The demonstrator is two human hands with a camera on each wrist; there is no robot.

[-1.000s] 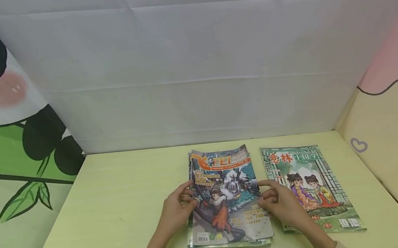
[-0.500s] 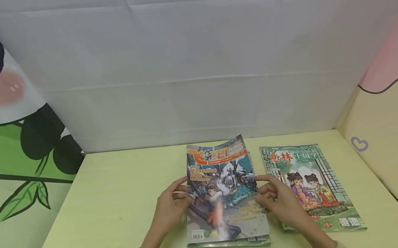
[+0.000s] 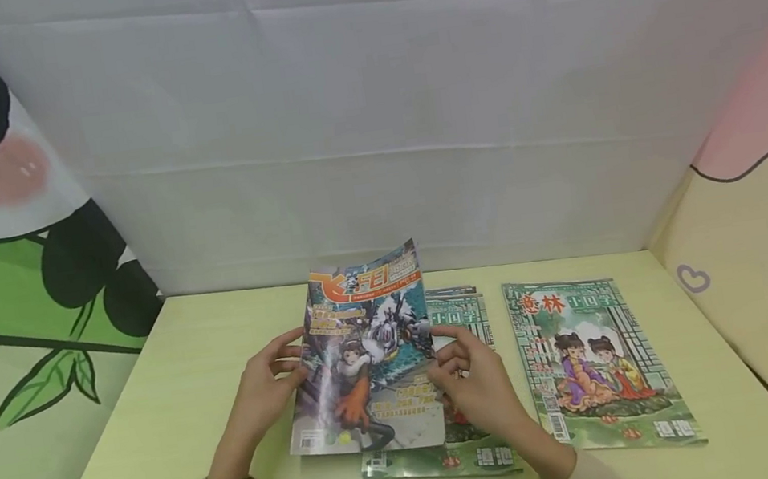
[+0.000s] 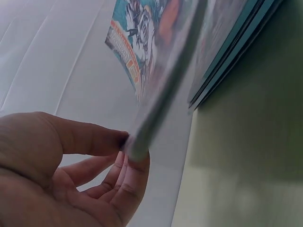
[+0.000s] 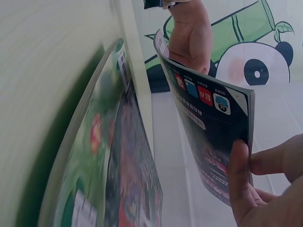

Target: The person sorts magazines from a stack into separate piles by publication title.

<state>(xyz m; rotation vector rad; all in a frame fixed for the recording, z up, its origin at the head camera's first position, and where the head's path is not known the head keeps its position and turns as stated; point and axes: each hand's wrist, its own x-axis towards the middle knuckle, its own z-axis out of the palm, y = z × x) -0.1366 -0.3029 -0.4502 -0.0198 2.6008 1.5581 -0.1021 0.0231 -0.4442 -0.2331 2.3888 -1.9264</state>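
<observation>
Both hands hold a magazine (image 3: 370, 354) with an orange-lettered title, raised off the table in the wrist views. My left hand (image 3: 265, 389) pinches its left edge between thumb and fingers, and my right hand (image 3: 475, 377) pinches the right edge. The right wrist view shows its dark back cover (image 5: 203, 118) with a row of small square icons, and the left hand (image 5: 189, 40) at the far edge. Below and to the right of it lies a stack topped by a green magazine (image 3: 477, 450), partly hidden by the held magazine and my right hand.
Another green magazine (image 3: 604, 364), with two cartoon children on its cover, lies to the right on the pale yellow table (image 3: 210, 359). A white cloth wall (image 3: 369, 128) stands at the back. Cartoon-printed panels (image 3: 35, 301) flank the left and right.
Both hands have lifted the orange-titled magazine off the stack and carried it to the left. The green magazine beneath it is now exposed. The right-hand magazine has stayed put.
</observation>
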